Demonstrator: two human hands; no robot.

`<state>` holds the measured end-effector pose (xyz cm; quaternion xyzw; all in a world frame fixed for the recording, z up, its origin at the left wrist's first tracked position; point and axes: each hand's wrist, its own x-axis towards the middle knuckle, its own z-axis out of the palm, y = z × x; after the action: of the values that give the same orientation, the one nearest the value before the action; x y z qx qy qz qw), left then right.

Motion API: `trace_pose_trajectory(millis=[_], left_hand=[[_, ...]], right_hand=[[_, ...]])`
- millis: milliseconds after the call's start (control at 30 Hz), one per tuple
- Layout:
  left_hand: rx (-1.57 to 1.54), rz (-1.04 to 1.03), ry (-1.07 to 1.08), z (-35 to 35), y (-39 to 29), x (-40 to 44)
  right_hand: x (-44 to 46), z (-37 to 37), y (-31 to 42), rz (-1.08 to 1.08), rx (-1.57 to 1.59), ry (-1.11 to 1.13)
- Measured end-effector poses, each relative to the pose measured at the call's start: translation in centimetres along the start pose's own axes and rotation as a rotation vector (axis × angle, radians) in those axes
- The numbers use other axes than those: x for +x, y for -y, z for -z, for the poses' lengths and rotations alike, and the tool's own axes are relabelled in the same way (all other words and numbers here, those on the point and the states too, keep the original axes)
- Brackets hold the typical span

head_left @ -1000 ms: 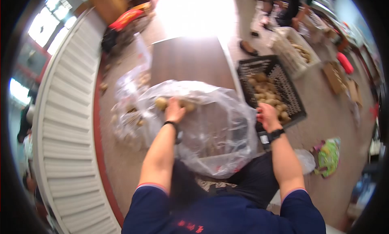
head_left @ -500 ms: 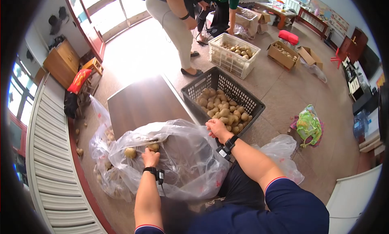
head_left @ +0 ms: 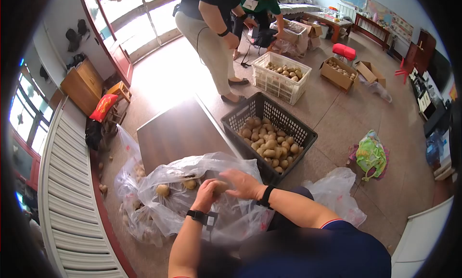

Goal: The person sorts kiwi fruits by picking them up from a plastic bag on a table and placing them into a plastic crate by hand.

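Note:
Over the clear plastic bag point(head_left: 168, 219), my left hand point(head_left: 207, 195) is closed around a tan potato point(head_left: 220, 187). Close beside it, my right hand point(head_left: 243, 184) is open, its fingers stretched towards that potato and slightly blurred; I cannot tell whether they touch it. Two more potatoes, one at the left point(head_left: 162, 190) and one nearer my left hand point(head_left: 190, 184), lie on the bag, which covers the near end of a dark brown board point(head_left: 180, 133). Beyond my right hand stands a black plastic crate point(head_left: 308, 142) holding many potatoes point(head_left: 272, 145).
A white crate point(head_left: 281, 89) and a cardboard box point(head_left: 337, 78), both with potatoes, stand farther back. Two people point(head_left: 207, 52) are near the white crate. A crumpled plastic bag point(head_left: 337, 196) and a green bag point(head_left: 370, 155) lie to the right. A radiator point(head_left: 70, 196) runs along the left.
My right hand has moved left from the black crate's edge to beside my left hand. My left hand has risen off the bag and shifted right with a potato. The view has shifted slightly.

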<state>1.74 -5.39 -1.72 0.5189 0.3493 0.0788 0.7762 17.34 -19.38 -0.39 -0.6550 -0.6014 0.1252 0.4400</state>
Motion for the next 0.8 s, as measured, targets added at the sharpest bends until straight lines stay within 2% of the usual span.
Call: trace_pose_trajectory(millis=[33,100,133,233,300,400,433,500,533,567,600,633,667,700,800], left_hand=[[-0.049,0.016,0.071,-0.4,0.3,0.0],[-0.08,0.0,0.147,-0.8,1.1,-0.1],[0.011,-0.042,0.157,-1.0,1.2,-0.1],[-0.024,0.042,0.223,-0.2,1.8,0.6],[-0.048,0.051,0.191,-0.4,2.0,0.7],[-0.073,0.033,0.114,-1.2,2.0,1.0],[-0.071,0.011,0.075,-1.1,1.8,1.1],[0.08,-0.07,-0.045,-0.4,2.0,1.4],[0.309,-0.154,-0.135,1.0,4.0,3.1],[0.3,-0.155,-0.157,2.0,4.9,3.5],[0.666,-0.344,-0.302,2.8,5.4,3.7],[1.037,-0.531,-0.439,3.1,5.2,3.6],[1.029,-0.45,-0.477,3.2,5.0,3.4],[1.087,-0.481,-0.524,3.8,5.1,3.6],[1.185,-0.341,-0.563,5.1,5.1,4.0]], right_hand=[[-0.2,-0.5,0.3,0.161,-0.099,0.027],[-0.7,-1.8,-0.4,0.09,0.039,0.137],[-1.0,-2.2,-0.6,0.073,0.02,0.153],[-1.0,-2.0,-0.7,-0.013,-0.003,0.211],[-0.8,-1.4,-0.5,-0.024,0.003,0.224],[-0.5,-1.8,-1.2,-0.143,0.042,0.162],[-0.3,-2.1,-2.2,-0.067,0.059,0.045],[0.8,-0.9,-3.4,-0.348,0.349,0.061],[1.2,0.1,-3.8,-0.383,0.423,-0.025],[1.4,0.7,-4.8,-0.52,0.561,-0.15],[1.9,2.5,-4.3,-0.649,0.743,-0.191],[2.0,3.5,-4.2,-0.685,0.825,-0.309],[1.7,4.4,-5.7,-0.738,0.832,-0.337],[1.6,5.2,-7.5,-0.78,0.836,-0.379],[0.0,6.4,-12.1,-1.05,0.872,-0.538]])
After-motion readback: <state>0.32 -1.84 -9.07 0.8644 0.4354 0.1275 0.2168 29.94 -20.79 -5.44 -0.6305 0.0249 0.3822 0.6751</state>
